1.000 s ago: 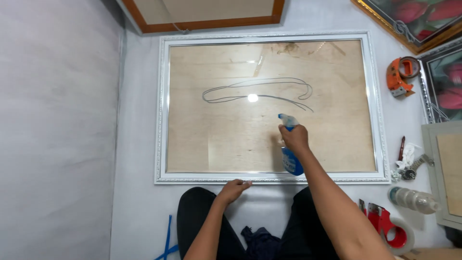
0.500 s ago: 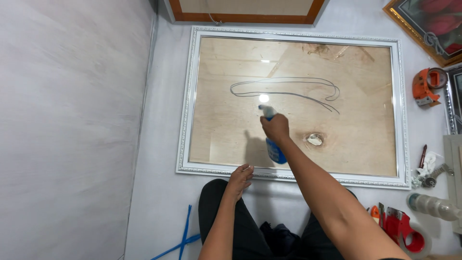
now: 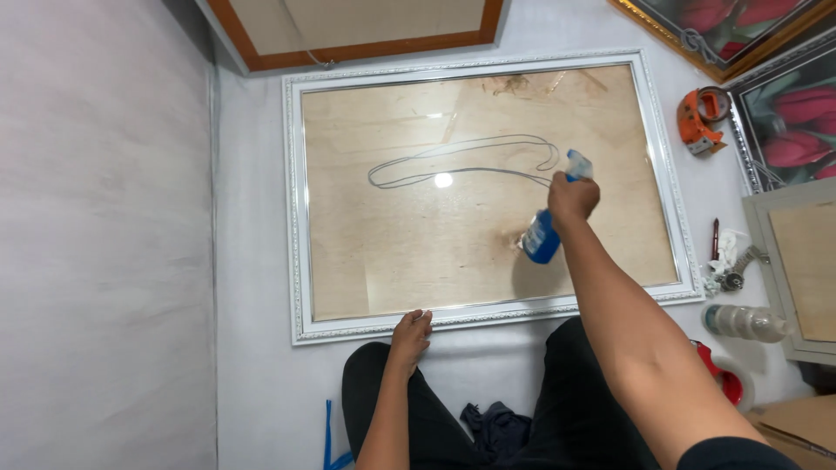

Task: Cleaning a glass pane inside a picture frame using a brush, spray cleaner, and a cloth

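right hand (image 3: 573, 198): clenched on blue spray bottle (image 3: 544, 233), over right half of glazed white picture frame (image 3: 296, 218) on floor | bottle long axis tilted, nozzle toward frame's far edge, base toward near edge | left hand (image 3: 411, 329): released, fingers resting at frame's near edge | right hand nearer glass

A picture-framing workshop, apparently: a white frame (image 3: 296, 209) lay glazed on the floor, ringed by framed flower prints (image 3: 788, 122), a tape dispenser (image 3: 701, 117) and tape rolls (image 3: 727, 379).
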